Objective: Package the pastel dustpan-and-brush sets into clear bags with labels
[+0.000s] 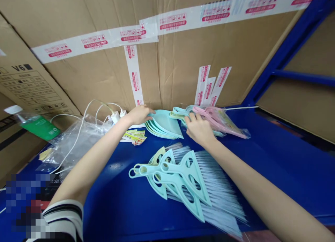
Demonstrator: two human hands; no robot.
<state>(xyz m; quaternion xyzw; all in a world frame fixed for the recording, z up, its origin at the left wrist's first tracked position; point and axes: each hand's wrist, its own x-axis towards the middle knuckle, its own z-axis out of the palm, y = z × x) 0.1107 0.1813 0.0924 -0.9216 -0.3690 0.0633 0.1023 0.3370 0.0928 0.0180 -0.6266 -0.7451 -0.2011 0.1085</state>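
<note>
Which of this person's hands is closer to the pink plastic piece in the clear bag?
The right hand: it is just left of the pink plastic piece. The left hand is farther left, at the left edge of the stacked mint dustpans.

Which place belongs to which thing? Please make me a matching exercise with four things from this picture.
1. Left hand
2. Right hand
3. Bottle
4. Pile of brushes

A. Far left of the picture
B. Beside the pink item
C. Foreground, on the blue table
D. Left edge of the nested dustpans

Pairs: 1-D, 2-B, 3-A, 4-C
</note>
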